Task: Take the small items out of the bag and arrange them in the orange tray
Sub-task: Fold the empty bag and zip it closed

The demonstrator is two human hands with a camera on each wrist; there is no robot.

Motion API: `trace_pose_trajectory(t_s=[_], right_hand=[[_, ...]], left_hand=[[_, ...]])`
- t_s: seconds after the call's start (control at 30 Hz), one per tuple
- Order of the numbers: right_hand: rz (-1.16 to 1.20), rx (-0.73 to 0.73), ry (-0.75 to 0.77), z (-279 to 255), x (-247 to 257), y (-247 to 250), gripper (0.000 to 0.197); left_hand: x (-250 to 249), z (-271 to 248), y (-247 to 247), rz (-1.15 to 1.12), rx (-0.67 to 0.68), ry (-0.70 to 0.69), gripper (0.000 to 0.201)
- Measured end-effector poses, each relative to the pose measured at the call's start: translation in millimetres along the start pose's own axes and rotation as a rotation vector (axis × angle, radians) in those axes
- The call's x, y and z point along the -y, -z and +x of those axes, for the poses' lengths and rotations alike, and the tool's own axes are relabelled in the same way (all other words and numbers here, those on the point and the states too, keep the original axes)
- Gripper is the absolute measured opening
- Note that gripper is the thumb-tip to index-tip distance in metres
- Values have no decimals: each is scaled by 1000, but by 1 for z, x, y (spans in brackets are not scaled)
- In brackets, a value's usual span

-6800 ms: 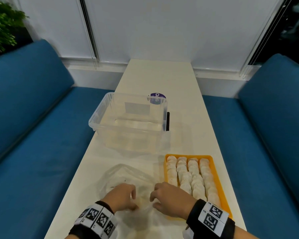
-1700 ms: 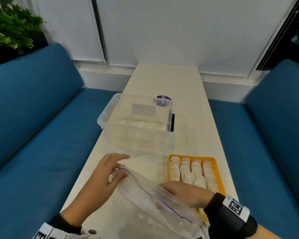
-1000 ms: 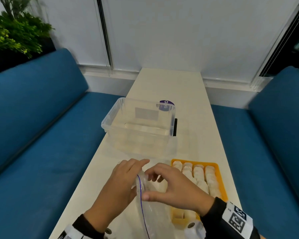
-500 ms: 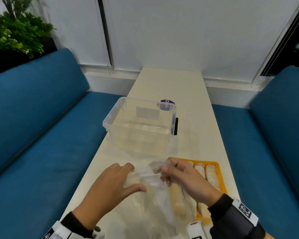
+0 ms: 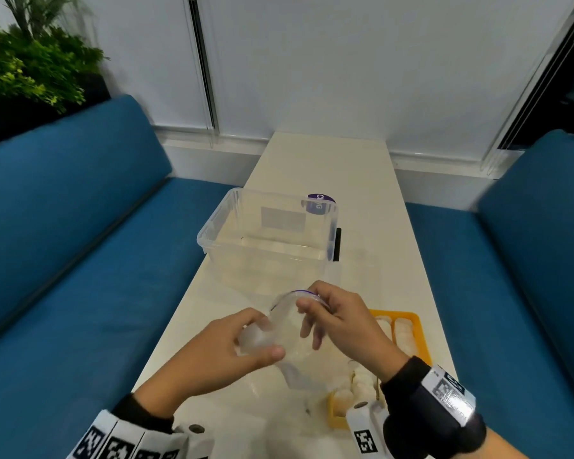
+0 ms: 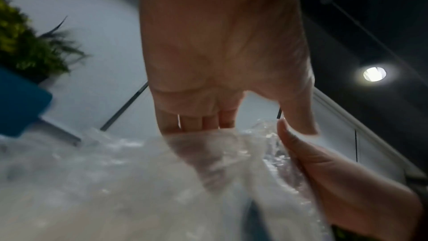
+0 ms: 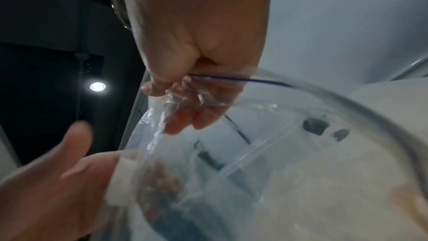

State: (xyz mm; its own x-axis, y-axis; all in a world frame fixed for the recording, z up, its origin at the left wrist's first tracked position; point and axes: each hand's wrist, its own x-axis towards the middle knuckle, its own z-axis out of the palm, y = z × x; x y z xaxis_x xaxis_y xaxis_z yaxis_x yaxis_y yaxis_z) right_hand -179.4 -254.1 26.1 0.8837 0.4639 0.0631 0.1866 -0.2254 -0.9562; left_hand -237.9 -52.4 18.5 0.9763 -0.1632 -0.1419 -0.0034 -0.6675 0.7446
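A clear zip bag (image 5: 292,342) with a blue seal line hangs above the table between both hands. My right hand (image 5: 312,313) pinches the bag's upper rim by the seal (image 7: 231,79). My left hand (image 5: 259,342) holds the bag's left side, fingers showing through the plastic (image 6: 203,153) and thumb outside. A pale shape (image 7: 122,177) sits by those fingers; I cannot tell what it is. The orange tray (image 5: 411,318) lies under my right forearm, with rows of small white round items (image 5: 401,332) in it, partly hidden.
A clear, empty-looking plastic box (image 5: 212,223) stands on the white table (image 5: 325,160) just beyond the hands, with a purple disc (image 5: 320,203) behind it. Blue sofas (image 5: 80,260) flank the narrow table on both sides. A plant (image 5: 24,61) is at the far left.
The bag, flat on the table earlier, is now lifted and bunched between the hands. My right hand has raised the rim, and my left hand's fingers have closed on the bag's side.
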Motion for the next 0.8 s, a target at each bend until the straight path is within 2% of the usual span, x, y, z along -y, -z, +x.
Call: trace_pose_trajectory(t_s=[0.07, 0.13, 0.27, 0.33, 0.37, 0.4, 0.47, 0.53, 0.7, 0.8], right_hand=[[25, 24, 48, 1, -1, -3, 20], [-51, -3, 111, 0, -6, -2, 20], [-302, -82, 97, -12, -23, 20, 64], [-366, -47, 66, -20, -34, 30, 75], [-409, -34, 49, -23, -39, 32, 75], [-437, -35, 28, -23, -43, 33, 69], [-383, -103, 0, -20, -50, 30, 43], [-243, -190, 5, -13, -52, 29, 28], [-60, -202, 16, 3, -40, 22, 43], [23, -153, 10, 5, -30, 27, 42]], left_hand=[[-8, 5, -5, -99, 34, 28, 45], [-10, 7, -8, -206, 3, 34, 36], [-5, -2, -3, -507, -192, -44, 49], [-1, -5, 1, -664, -307, -41, 40], [-1, -6, 5, -733, -337, -32, 32], [1, -8, 9, -791, -338, -34, 31], [3, -10, 13, -862, -277, -58, 52], [4, -11, 15, -919, -256, -63, 57], [1, -12, 12, -907, -130, -170, 51], [3, -15, 13, -799, -143, -233, 55]])
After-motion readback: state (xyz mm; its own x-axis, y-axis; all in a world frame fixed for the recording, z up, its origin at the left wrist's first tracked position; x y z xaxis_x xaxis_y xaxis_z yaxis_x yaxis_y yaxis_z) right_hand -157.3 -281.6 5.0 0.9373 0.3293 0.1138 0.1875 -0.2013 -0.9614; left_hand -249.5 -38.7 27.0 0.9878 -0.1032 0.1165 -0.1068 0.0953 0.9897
